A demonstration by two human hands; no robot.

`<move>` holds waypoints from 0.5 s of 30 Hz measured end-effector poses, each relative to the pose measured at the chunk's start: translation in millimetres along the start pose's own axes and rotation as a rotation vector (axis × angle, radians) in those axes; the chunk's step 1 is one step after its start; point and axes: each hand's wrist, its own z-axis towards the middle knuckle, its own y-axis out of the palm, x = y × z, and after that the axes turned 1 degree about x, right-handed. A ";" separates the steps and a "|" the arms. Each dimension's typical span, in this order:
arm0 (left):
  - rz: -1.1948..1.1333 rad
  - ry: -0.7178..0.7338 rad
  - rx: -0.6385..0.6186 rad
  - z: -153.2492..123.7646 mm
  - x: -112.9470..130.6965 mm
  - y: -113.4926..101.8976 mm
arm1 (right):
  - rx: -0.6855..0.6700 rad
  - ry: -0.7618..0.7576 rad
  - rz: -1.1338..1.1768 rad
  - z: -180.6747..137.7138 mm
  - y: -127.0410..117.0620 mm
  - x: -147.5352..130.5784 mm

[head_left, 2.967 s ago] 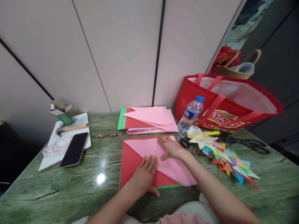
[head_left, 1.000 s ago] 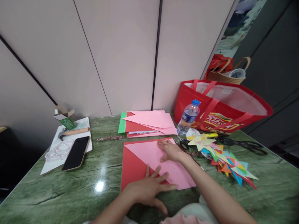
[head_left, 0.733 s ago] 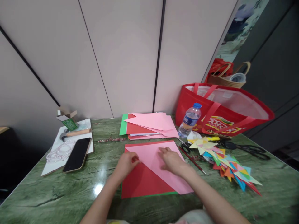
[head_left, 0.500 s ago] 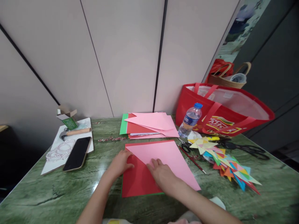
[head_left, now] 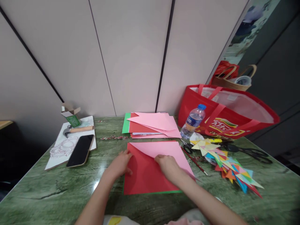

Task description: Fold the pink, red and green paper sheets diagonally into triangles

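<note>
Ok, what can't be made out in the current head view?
Head view:
Right hand: whether it pinches the pink sheet; its back hides that.
Bag: bottom inside, hidden by its front.
Stack: most lower sheets, hidden by upper ones.
Forearms: elbow ends, cut off by the bottom edge.

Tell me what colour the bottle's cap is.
The cap is blue, as the head view shows.

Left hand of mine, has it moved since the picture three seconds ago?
Yes. Your left hand has moved leftward, closer to the phone, and is now at the left edge of the red paper.
</note>
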 end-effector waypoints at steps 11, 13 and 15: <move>0.257 0.100 -0.241 -10.1 50.2 48.5 | 0.864 0.149 -0.257 -4.2 -113.9 43.7; 0.248 0.099 -0.239 -10.8 53.2 52.5 | 0.886 0.097 -0.282 10.6 -124.4 46.1; 0.238 0.100 -0.246 -12.4 55.2 50.9 | 0.823 0.041 -0.275 34.9 -125.0 51.8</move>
